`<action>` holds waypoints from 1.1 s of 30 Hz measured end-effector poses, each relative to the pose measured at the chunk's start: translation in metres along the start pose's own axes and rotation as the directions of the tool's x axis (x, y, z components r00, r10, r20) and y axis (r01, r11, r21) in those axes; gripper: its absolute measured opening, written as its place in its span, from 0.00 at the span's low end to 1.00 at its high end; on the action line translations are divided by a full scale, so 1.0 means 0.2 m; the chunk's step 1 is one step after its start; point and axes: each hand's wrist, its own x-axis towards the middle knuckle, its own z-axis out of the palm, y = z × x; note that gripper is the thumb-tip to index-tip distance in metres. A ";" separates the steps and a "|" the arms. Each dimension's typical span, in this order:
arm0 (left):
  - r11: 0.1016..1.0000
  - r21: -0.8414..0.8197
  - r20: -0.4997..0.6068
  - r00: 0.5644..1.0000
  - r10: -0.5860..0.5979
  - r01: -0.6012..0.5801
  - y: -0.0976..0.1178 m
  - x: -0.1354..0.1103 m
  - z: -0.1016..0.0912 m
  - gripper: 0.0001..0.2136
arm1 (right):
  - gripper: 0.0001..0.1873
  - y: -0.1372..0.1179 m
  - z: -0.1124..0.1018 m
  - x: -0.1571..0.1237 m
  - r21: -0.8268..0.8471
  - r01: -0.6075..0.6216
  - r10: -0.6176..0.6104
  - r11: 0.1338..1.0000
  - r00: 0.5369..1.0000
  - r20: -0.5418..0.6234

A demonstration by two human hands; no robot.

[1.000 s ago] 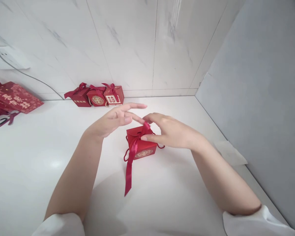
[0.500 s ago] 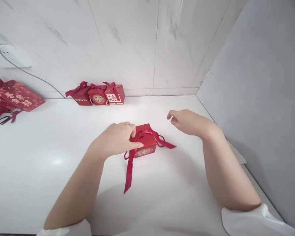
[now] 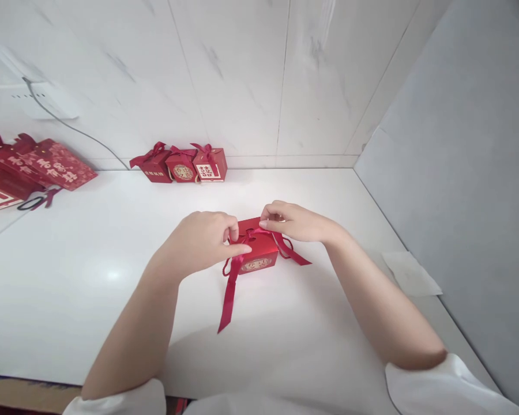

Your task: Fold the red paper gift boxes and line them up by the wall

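Note:
A small red gift box (image 3: pixel 263 248) with a gold printed emblem on its front stands on the white table. A dark red satin ribbon (image 3: pixel 228 305) is knotted over its top, one tail trailing to the front left, the other to the right. My left hand (image 3: pixel 205 239) grips the box's left side, thumb on the top near the front, index finger curled at the rear. Its other fingertips are hidden. At the top's right rear, my right hand (image 3: pixel 296 222) pinches the ribbon between thumb and fingers. Twisted red cord shows at both sides of the box.
Against the marbled wall stand three ribboned red boxes (image 3: pixel 184 166). Several larger red boxes (image 3: pixel 60 164) and black-handled scissors (image 3: pixel 31 203) lie at the far left. A grey cable (image 3: pixel 82 131) runs down the wall. White paper (image 3: pixel 410 274) lies by the grey panel at right.
My right hand has moved left from beside the box onto the ribbon and closed on it. My left hand keeps its hold. The view has shifted slightly left.

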 end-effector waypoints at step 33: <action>0.780 -0.620 0.329 0.932 0.153 0.090 -0.19 0.23 0.07 0.20 | 0.09 0.04 -0.05 0.00 0.309 0.018 -0.032 0.951 0.999 0.041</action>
